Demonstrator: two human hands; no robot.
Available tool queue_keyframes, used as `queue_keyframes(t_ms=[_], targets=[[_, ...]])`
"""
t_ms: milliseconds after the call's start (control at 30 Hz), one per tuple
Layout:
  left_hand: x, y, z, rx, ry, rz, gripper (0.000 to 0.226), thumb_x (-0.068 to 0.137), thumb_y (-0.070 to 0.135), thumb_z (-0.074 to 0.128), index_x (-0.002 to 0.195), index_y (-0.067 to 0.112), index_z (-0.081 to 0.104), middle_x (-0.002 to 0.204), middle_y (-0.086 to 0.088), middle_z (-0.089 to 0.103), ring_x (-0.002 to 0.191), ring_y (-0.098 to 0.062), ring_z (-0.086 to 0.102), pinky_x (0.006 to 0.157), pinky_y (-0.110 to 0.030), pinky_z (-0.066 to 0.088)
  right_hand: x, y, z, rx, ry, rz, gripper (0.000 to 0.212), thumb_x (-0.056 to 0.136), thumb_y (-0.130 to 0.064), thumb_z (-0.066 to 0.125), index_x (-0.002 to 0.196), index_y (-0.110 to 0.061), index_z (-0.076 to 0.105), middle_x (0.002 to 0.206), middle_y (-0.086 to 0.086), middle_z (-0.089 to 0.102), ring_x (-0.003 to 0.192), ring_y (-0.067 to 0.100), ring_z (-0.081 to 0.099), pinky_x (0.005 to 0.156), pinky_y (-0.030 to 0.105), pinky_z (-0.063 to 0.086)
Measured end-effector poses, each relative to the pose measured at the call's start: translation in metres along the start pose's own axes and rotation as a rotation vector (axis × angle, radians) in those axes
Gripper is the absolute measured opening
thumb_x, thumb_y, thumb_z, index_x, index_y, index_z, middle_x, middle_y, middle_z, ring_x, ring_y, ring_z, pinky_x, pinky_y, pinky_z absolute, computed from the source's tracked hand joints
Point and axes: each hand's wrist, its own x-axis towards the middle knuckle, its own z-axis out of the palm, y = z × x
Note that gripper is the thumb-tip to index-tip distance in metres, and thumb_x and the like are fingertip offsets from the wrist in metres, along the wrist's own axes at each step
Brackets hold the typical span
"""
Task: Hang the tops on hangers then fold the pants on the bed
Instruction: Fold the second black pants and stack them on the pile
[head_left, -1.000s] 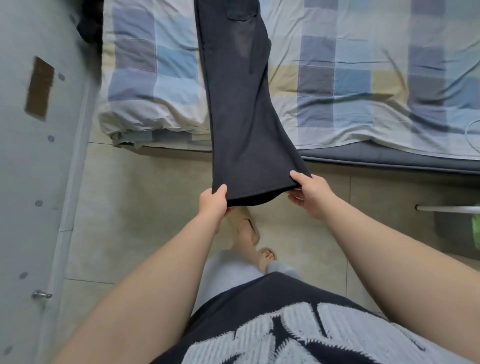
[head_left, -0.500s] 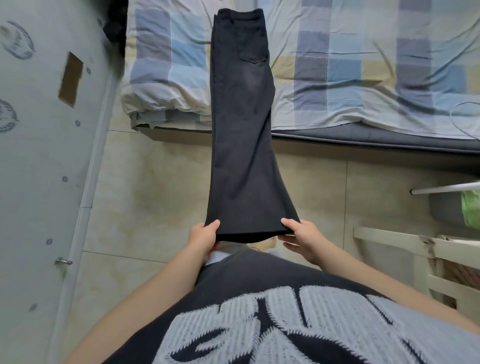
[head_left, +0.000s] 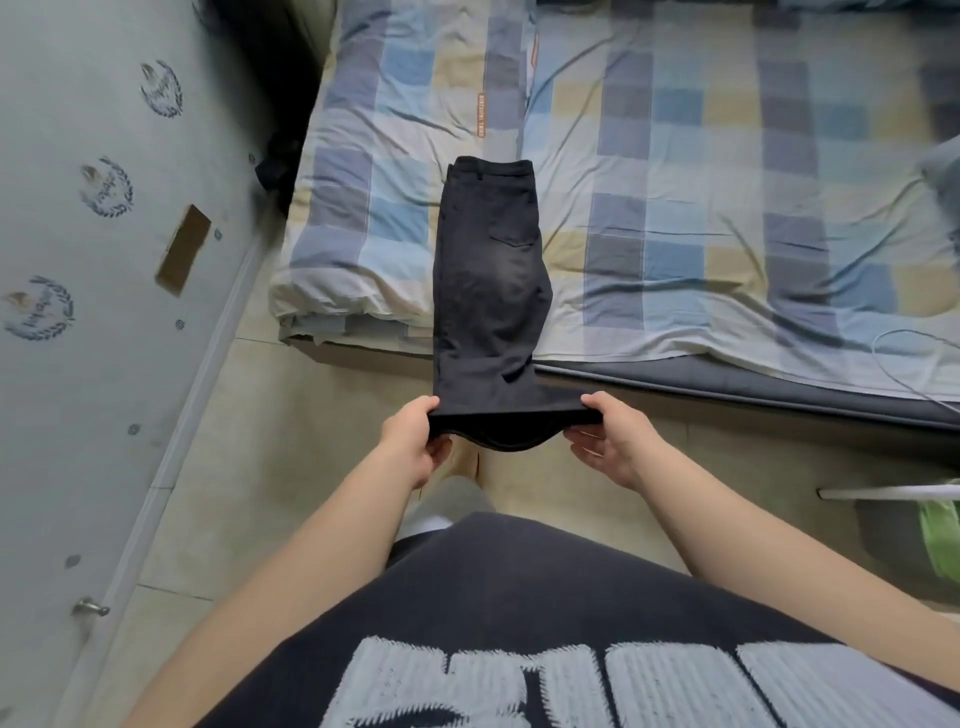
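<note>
While the left hand (head_left: 413, 441) and right hand (head_left: 608, 441) are pinching the hem of the pants (head_left: 488, 291), the main risk is sitting in the far half. The upper part is lying on the bed (head_left: 727, 156) with nothing pinning it, so if the hem is getting carried toward 12 o'clock too fast or too low, the seat is likely sliding or bunching instead of creasing clean. Second risk: the hem is sagging between the grips, lower layer bowing toward 6 o'clock, so the layers may be landing offset and the fold coming out skewed. Third: the leg section is bridging from the bed edge out over the floor (head_left: 322, 467), and a slipped pinch on either corner is dropping that end onto it. Left hand is gripping the 9 o'clock corner, thumb on top, fingers under. Right hand is gripping the 3 o'clock corner the same way, both narrow pinches on cloth. Pants are looking black, faded grey across the seat, folded leg-on-leg lengthwise, back pocket facing up, waistband at the 12 o'clock end, legs flaring toward the hem.
</note>
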Motion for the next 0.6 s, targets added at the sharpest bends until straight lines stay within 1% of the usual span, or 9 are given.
queue_keyframes(t_ms=[67,133,200,267,333,433,500,600], targets=[[0.007,0.032,0.021,-0.052,-0.037,0.011,0.009,0.095,0.024,0.063,0.097,0.015,0.060,0.089,-0.006,0.063,0.067,-0.018,0.059,0.057,-0.029,0.052,0.011,-0.037,0.012,0.015,-0.003,-0.029,0.012,0.094,-0.029,0.061,0.098,-0.017,0.064,0.090,0.010,0.073,0.082,0.024,0.071,0.069,0.034,0.052],[0.017,0.064,0.039,-0.095,-0.070,0.016,0.013,0.095,0.026,0.064,0.101,0.015,0.061,0.090,-0.006,0.062,0.065,-0.017,0.058,0.053,-0.026,0.052,0.025,-0.074,0.025,0.014,0.000,-0.048,0.012,0.095,-0.029,0.058,0.096,-0.018,0.064,0.089,0.008,0.072,0.075,0.021,0.071,0.067,0.033,0.050],[0.031,0.097,0.056,-0.124,-0.093,0.025,0.017,0.094,0.026,0.063,0.107,0.015,0.061,0.090,-0.006,0.063,0.064,-0.015,0.060,0.051,-0.025,0.051,0.041,-0.110,0.040,0.002,0.010,-0.058,0.012,0.095,-0.029,0.057,0.092,-0.019,0.062,0.088,0.007,0.072,0.078,0.021,0.071,0.067,0.032,0.049],[0.048,0.134,0.074,-0.128,-0.101,0.043,0.022,0.094,0.025,0.063,0.114,0.015,0.061,0.093,-0.006,0.064,0.066,-0.014,0.062,0.054,-0.027,0.051,0.061,-0.146,0.057,0.000,0.017,-0.070,0.013,0.095,-0.030,0.058,0.089,-0.019,0.061,0.084,0.007,0.072,0.080,0.022,0.070,0.069,0.033,0.050],[0.065,0.174,0.091,-0.117,-0.101,0.055,0.022,0.095,0.023,0.063,0.115,0.014,0.061,0.094,-0.006,0.065,0.068,-0.014,0.064,0.057,-0.029,0.050,0.080,-0.182,0.076,0.001,0.023,-0.071,0.014,0.095,-0.030,0.059,0.088,-0.018,0.061,0.080,0.008,0.071,0.079,0.022,0.070,0.070,0.033,0.052],[0.088,0.236,0.114,-0.093,-0.076,0.051,0.011,0.095,0.022,0.063,0.102,0.014,0.063,0.086,-0.004,0.066,0.067,-0.013,0.064,0.057,-0.028,0.049,0.104,-0.234,0.108,0.022,0.052,-0.047,0.014,0.095,-0.030,0.060,0.091,-0.017,0.062,0.077,0.008,0.072,0.082,0.024,0.071,0.071,0.035,0.053],[0.105,0.275,0.129,-0.083,-0.077,0.057,0.007,0.094,0.022,0.065,0.097,0.016,0.065,0.083,-0.003,0.067,0.065,-0.013,0.065,0.058,-0.027,0.051,0.122,-0.269,0.129,0.030,0.067,-0.038,0.014,0.095,-0.029,0.059,0.091,-0.016,0.064,0.070,0.007,0.073,0.082,0.024,0.071,0.071,0.036,0.053],[0.136,0.333,0.156,-0.073,-0.113,0.054,0.016,0.095,0.026,0.068,0.108,0.016,0.067,0.093,-0.002,0.069,0.073,-0.014,0.067,0.064,-0.029,0.051,0.157,-0.321,0.156,0.041,0.104,-0.033,0.014,0.095,-0.028,0.059,0.090,-0.017,0.066,0.065,0.005,0.073,0.083,0.023,0.072,0.069,0.036,0.053]])
